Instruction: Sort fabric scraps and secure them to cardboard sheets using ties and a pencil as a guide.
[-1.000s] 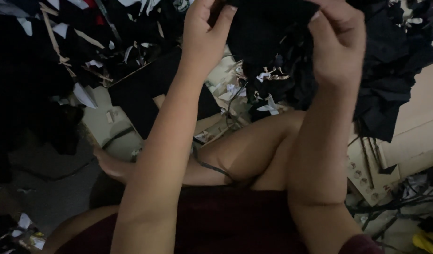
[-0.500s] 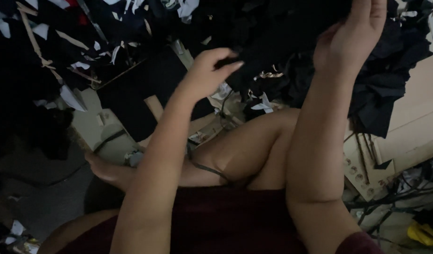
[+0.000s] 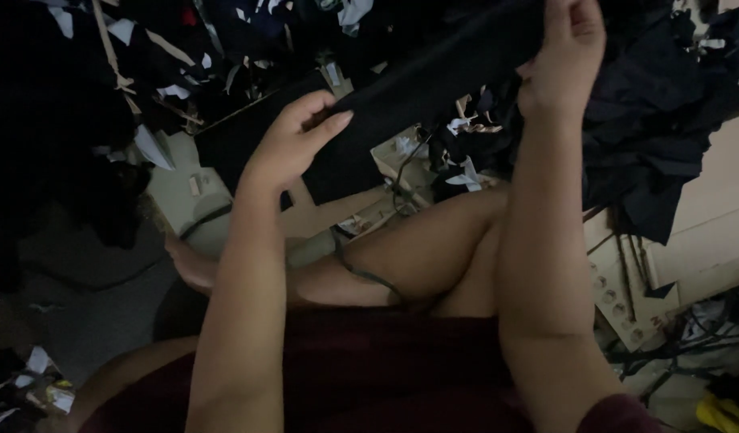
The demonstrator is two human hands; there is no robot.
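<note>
The fingers of the left hand (image 3: 293, 140) curl over the lower end of a long piece of black cloth (image 3: 434, 88), thumb on top, pinching its edge. The right hand (image 3: 566, 52) grips the upper end of the same strip near the top edge of the view, fingers clenched round the fabric. Between the two hands the black cloth runs taut on a slant — low at the left, high at the right — and a flap of it hangs below the left hand.

Both bare forearms rise from the bottom edge of the view. Under them lies a dark red garment (image 3: 385, 377) across the person's lap, and a bare bent leg (image 3: 418, 256) stretches out towards the left, its foot (image 3: 189, 265) resting on the grey floor (image 3: 97, 321). A thin dark cord (image 3: 361, 269) lies across the thigh.

Beyond the hands a heap of dark cloth scraps (image 3: 650, 104) fills the upper right, and more dark fabric mixed with pale strips (image 3: 137, 56) spreads across the upper left. Flat pieces of tan cardboard (image 3: 714, 208) lie along the right edge, touching the heap. A yellow object (image 3: 722, 413) shows in the bottom right corner — too dim to tell what it is. Small scraps of paper (image 3: 40, 385) lie at the bottom left.
</note>
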